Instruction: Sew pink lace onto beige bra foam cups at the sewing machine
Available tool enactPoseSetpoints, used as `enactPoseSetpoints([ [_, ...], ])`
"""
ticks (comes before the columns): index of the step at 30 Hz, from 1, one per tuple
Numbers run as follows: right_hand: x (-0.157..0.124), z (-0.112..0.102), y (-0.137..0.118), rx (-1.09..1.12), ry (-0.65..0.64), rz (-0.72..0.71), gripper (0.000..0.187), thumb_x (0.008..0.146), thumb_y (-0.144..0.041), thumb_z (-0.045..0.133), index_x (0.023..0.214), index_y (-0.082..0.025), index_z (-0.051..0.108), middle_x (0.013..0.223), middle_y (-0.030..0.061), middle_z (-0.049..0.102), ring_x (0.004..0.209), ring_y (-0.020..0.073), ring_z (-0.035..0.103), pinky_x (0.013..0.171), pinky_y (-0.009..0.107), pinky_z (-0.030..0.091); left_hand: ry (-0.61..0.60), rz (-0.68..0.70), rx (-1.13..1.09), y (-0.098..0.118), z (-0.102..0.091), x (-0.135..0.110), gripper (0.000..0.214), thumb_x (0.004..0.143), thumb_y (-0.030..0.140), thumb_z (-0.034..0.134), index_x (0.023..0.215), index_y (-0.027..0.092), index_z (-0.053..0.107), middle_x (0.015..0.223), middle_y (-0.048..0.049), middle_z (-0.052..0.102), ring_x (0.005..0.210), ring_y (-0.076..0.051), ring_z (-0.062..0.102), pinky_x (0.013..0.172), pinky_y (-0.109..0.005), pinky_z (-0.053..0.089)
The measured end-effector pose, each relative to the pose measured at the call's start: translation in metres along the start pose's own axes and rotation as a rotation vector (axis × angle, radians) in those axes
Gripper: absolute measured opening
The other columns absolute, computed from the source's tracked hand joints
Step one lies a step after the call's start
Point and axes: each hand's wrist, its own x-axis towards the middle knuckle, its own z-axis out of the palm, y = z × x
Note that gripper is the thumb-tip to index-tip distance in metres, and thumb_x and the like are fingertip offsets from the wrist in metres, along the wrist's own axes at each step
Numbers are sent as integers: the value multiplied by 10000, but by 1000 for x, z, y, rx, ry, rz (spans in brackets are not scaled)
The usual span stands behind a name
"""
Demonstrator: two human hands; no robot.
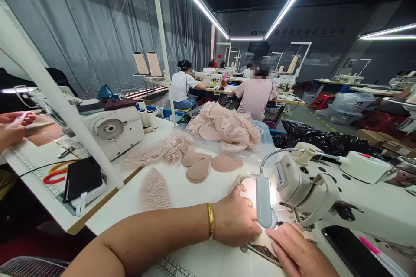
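My left hand (235, 218), with a gold bangle at the wrist, lies palm down, its fingers spread over a light beige fabric piece (265, 239) beside the machine's needle area. My right hand (300, 249) is closed at the near edge of that piece, fingertips pinching it. The JUKI sewing machine (312, 190) stands just to the right. A grey lamp head (264, 203) on a bendy neck hides the needle and part of the fabric. Left of my hands lie several beige teardrop pads (198, 171) and a lace panel (156, 188).
A clear bin (264, 140) heaped with lace cups (224, 125) stands at the table's back. A black phone (354, 251) lies right of my right hand. Another person's hands (16, 125) show at far left, near a second machine (112, 132). Co-workers sit ahead.
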Motion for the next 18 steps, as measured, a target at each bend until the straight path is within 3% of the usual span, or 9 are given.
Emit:
enactPoseSetpoints([
  [4,1,4,3,-132,51,-13,304,1059,-269,441,1108,-218,737,873,64,771,731,191,781,611,264,635,-15,-12,46,-6,4,4,121,851,191,621,731,189,634,763,-14,647,701,-182,489,969,-505,243],
  [8,-5,12,7,-269,37,1,443,1087,-314,361,1096,-181,783,1023,163,824,758,239,817,558,274,636,-64,-52,52,-14,4,8,181,928,185,583,757,187,644,820,-9,665,733,-177,491,959,-485,260],
  [12,-8,17,12,-230,25,70,444,1090,-361,367,1143,-209,780,1054,129,827,808,234,822,610,281,653,-124,-86,61,-20,-1,15,191,952,213,600,772,188,657,872,-29,688,796,-197,535,946,-487,289],
  [15,-12,14,15,-124,17,115,385,1084,-388,418,1157,-238,764,1019,89,816,820,219,808,641,287,651,-147,-104,106,-7,-7,13,119,852,190,690,743,171,646,840,-62,691,753,-215,563,908,-508,322],
  [18,-18,14,13,-31,88,96,323,1077,-435,477,1166,-295,754,1032,59,806,842,231,792,679,321,645,-130,-94,116,24,-16,-11,95,825,232,729,813,165,662,903,-87,717,749,-243,614,925,-551,342],
])
